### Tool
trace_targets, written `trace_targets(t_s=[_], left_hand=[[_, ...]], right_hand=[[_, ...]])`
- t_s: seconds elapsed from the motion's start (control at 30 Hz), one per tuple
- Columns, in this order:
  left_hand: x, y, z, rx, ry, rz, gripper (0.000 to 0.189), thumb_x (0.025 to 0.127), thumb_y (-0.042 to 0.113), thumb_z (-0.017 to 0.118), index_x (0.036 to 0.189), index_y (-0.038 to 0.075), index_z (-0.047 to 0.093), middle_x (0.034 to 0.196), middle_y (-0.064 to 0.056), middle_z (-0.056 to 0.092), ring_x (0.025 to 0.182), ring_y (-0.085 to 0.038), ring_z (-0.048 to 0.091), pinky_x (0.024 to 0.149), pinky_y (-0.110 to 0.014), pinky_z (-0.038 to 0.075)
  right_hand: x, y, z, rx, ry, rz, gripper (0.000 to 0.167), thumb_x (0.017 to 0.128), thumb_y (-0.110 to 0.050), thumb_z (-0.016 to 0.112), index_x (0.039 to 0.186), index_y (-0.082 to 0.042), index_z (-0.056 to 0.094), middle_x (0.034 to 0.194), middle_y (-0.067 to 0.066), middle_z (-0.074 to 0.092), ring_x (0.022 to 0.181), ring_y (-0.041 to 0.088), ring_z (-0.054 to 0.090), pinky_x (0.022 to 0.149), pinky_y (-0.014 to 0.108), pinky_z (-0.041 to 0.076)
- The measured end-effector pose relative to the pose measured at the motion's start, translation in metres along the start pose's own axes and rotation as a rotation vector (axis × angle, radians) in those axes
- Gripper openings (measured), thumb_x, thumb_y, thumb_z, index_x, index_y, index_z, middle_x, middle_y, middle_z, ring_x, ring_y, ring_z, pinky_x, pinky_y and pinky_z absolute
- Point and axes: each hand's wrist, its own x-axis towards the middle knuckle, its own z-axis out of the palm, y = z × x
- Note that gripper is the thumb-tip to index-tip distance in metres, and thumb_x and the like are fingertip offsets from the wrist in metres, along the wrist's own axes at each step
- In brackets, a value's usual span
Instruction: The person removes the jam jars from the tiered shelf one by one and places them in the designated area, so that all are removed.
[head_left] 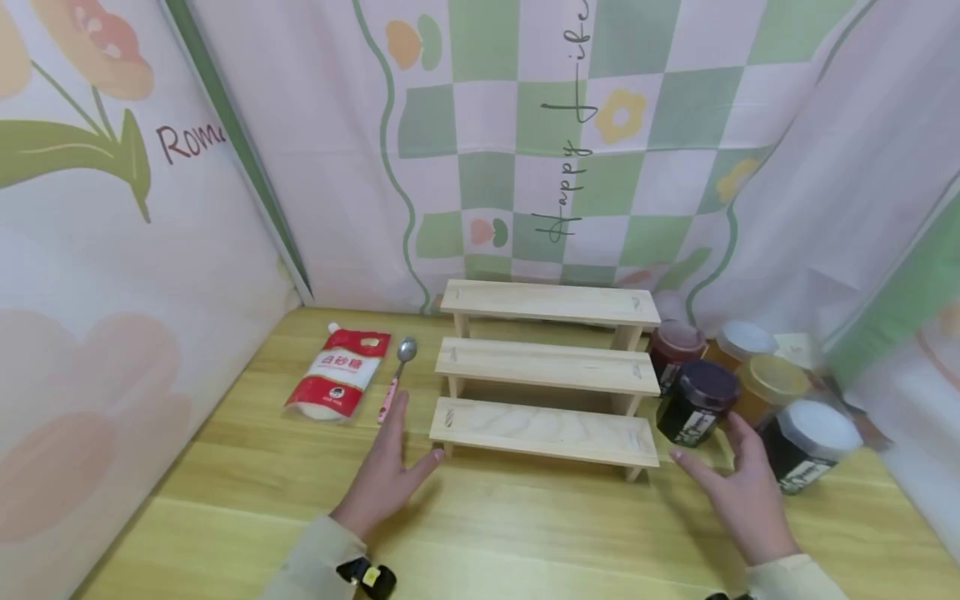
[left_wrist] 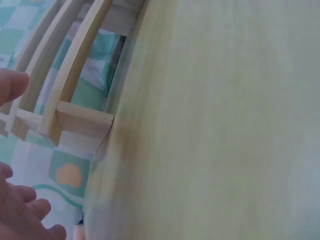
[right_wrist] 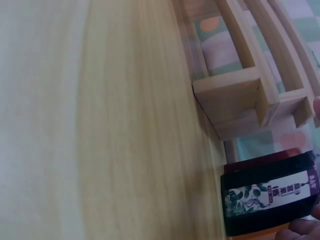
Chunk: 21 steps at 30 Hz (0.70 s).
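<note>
Pale wood three-step rack (head_left: 543,429) sits mid-frame on the counter (head_left: 540,533), and none of its steps has anything on it. Main thing to look at is the dark jar (head_left: 697,400) right of centre, standing upright just beside the rack's right end, lid on, with a printed label. Right hand (head_left: 746,508) is at that jar, thumb and fingers spread around its near side. No real grip that I can see, and whether a fingertip touches the jar, I can't tell. Left hand (head_left: 386,487) is holding nothing, fingers loose, between the spoon (head_left: 394,382) and the rack's left end.

More jars crowd the right side: a white-lidded jar (head_left: 810,446) nearest, plus others behind. Sugar pouch (head_left: 341,375) lies over on the left.

My read: this is the start of a pick-up, probably for loading the rack. Next move would call for closing the right hand round the jar, lifting it straight up clear of its neighbours, then setting it flat on a step. Those steps look narrow, so centre it.
</note>
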Motion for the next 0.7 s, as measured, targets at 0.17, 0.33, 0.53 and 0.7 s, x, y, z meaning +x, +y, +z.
trace_targets(t_s=[0.17,0.33,0.53,0.7], left_hand=[[0.003,0.001,0.007,-0.077,-0.016,-0.069,0.103,0.091,0.047,0.071,0.163,0.015,0.004,0.166,-0.015,0.013,0.147,-0.042,0.024,0.115,-0.063,0.024],[0.008,-0.001,0.015,-0.111,-0.015,-0.078,0.102,0.091,0.043,0.073,0.163,0.014,0.007,0.165,-0.015,0.016,0.146,-0.043,0.027,0.115,-0.064,0.025],[0.012,-0.002,0.020,-0.166,-0.022,-0.087,0.104,0.089,0.047,0.074,0.163,0.015,0.008,0.166,-0.015,0.016,0.148,-0.041,0.024,0.116,-0.064,0.023],[0.017,-0.001,0.026,-0.247,-0.035,-0.098,0.105,0.088,0.042,0.076,0.162,0.013,0.009,0.166,-0.016,0.015,0.149,-0.038,0.021,0.120,-0.056,0.020]], right_hand=[[0.010,0.005,0.002,0.031,0.011,0.007,0.107,0.092,-0.038,0.074,0.159,0.000,0.000,0.162,0.032,0.008,0.146,0.055,0.010,0.113,0.073,0.012],[0.024,0.011,0.005,0.061,0.049,-0.038,0.102,0.090,-0.032,0.077,0.159,0.001,0.011,0.160,0.032,0.019,0.145,0.054,0.019,0.116,0.070,0.011],[0.038,0.016,0.006,0.061,0.055,-0.021,0.098,0.088,-0.034,0.078,0.158,0.000,0.018,0.157,0.032,0.026,0.141,0.054,0.029,0.113,0.071,0.019],[0.048,0.018,0.007,0.019,0.066,0.067,0.102,0.088,-0.044,0.076,0.158,0.003,0.018,0.154,0.036,0.030,0.137,0.056,0.033,0.110,0.071,0.027]])
